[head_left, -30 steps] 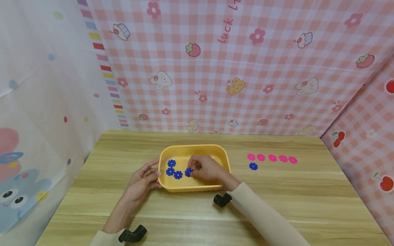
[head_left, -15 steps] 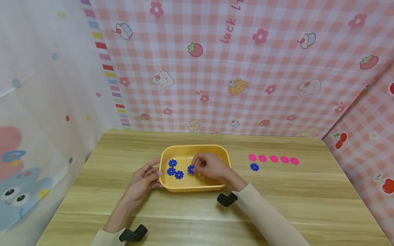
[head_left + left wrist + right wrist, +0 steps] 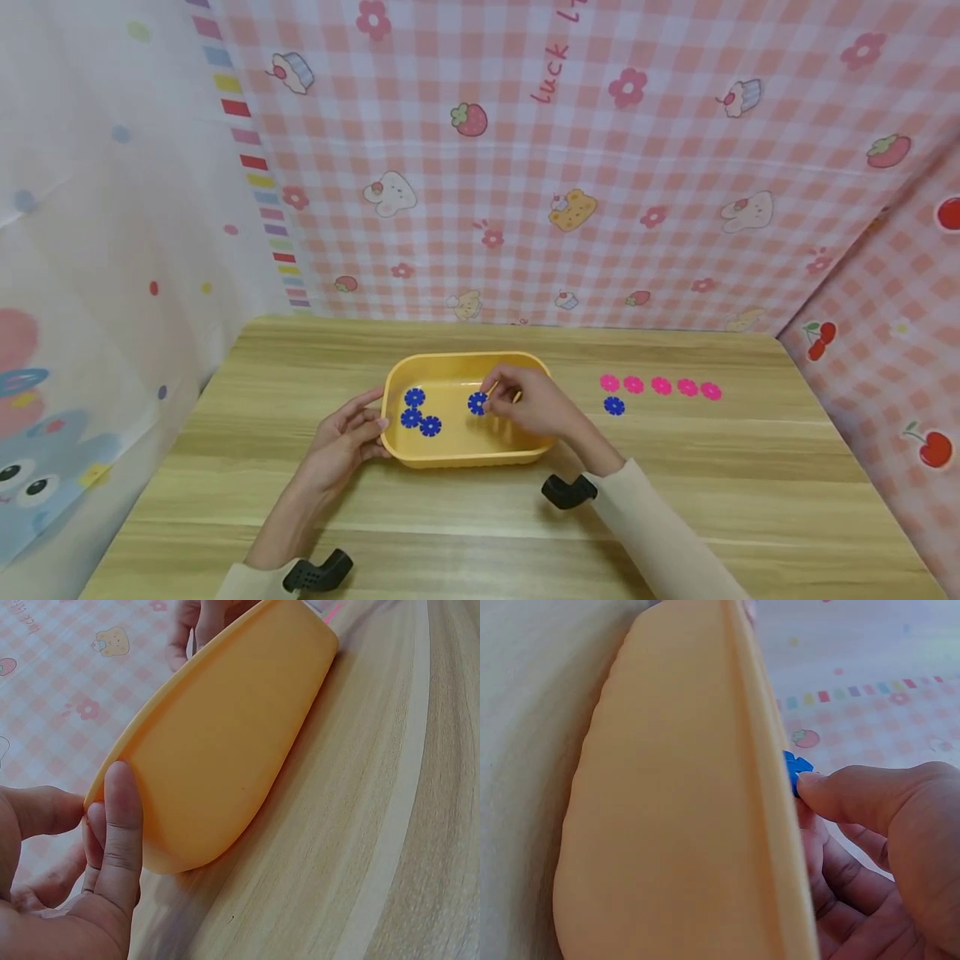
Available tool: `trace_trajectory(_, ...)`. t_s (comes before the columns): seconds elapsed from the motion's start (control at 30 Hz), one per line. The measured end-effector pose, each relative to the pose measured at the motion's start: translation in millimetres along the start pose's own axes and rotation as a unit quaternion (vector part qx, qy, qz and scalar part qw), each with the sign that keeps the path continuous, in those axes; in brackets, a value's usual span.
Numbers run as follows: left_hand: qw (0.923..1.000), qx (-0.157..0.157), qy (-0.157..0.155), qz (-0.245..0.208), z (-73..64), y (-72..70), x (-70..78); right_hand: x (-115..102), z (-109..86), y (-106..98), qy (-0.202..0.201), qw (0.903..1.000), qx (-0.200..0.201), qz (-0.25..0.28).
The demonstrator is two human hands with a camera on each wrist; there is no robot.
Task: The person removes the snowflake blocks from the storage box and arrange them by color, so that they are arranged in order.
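A yellow plastic basket stands on the table, with three blue snowflake discs lying in its left part. My left hand grips the basket's left end, thumb at the rim and fingers against the outer wall, as the left wrist view also shows. Above the basket's floor, my right hand pinches one more blue snowflake disc between thumb and fingers. That disc is partly hidden behind the basket wall in the right wrist view.
Right of the basket, several pink snowflake discs lie in a row on the wooden table. A single blue snowflake disc lies just in front of the row's left end. A checked cloth hangs behind the table.
My right hand has lifted the pinched blue snowflake disc and moved it rightward and slightly back over the basket. The left hand keeps its grip on the basket's left end.
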State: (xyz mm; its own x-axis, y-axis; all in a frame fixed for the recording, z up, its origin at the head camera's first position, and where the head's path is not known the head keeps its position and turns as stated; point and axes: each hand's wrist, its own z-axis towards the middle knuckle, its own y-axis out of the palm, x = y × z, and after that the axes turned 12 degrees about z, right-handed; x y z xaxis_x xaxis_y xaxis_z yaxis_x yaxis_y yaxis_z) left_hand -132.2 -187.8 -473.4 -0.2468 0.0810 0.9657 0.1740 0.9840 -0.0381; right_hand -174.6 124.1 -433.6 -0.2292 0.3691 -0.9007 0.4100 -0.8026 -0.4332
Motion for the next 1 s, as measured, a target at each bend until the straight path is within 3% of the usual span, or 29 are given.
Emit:
trace_trajectory(0.67, 1.0, 0.002, -0.007, -0.001, -2.2, 1.1, 0.8, 8.0, -35.0, -34.3, 0.019, 0.9941, 0.085, 0.065)
trace_trajectory(1.0, 1.0, 0.002, -0.003, -0.008, -1.0, 1.0, -0.2, 15.5, -45.7, -48.0, 0.032, 0.9889, 0.132, 0.061)
